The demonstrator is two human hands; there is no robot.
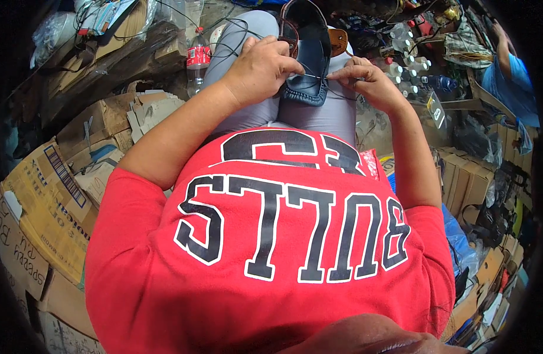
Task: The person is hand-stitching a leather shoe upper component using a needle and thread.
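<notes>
The dark blue shoe upper [310, 54] lies on the lap, over the grey trousers [248, 115], with its pleated toe toward six o'clock. Across its opening is a pale thin strand [312, 75], which runs between the two hands. The left hand [261, 66], at nine o'clock of the shoe, pinches this strand between thumb and forefinger. The right hand [366, 80], between three and four o'clock, has thumb and forefinger pressed together at the shoe's edge, on the other end (the strand is so small that it may be a needle or a thread). A brown leather piece [337, 41] is just beside the shoe at two o'clock. Farther out, a red-capped bottle [198, 65] stands at nine o'clock, clear bottles [404, 68] gather at three, and a yellowish carton [50, 203] lies at eight.
</notes>
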